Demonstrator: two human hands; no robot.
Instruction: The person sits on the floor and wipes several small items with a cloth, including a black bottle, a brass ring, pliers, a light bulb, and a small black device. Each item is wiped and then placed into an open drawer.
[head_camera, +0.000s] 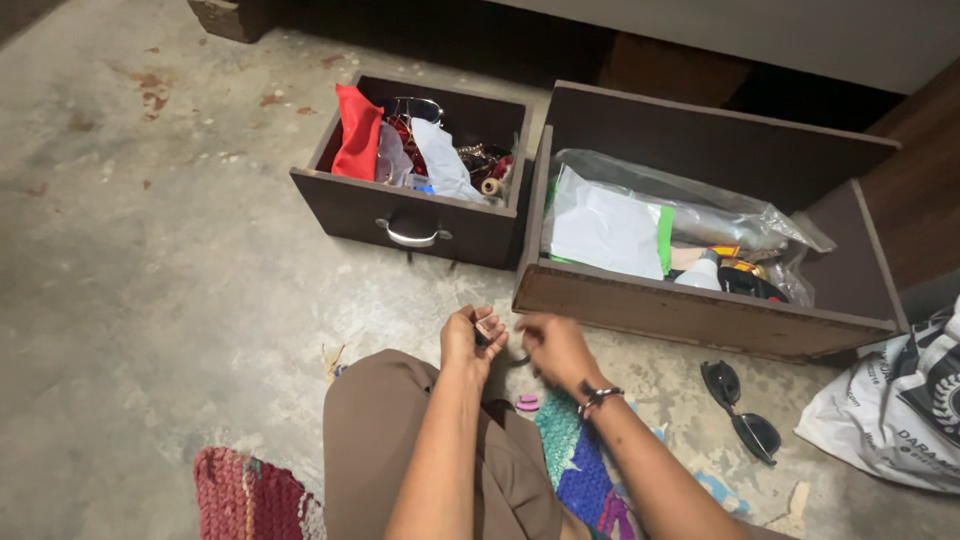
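Seated on the concrete floor (150, 250), you pinch a small object (487, 329) between the fingertips of your left hand (470, 340), just in front of your knee. Your right hand (555, 345) is loosely curled beside it, blurred, its hold unclear. The object looks light and rigid (too small to identify); a fingertip pinch at its edges should suit it. Beyond your hands sit a small drawer (420, 215) and a large drawer (700, 310); sunglasses (740, 410) lie to the right.
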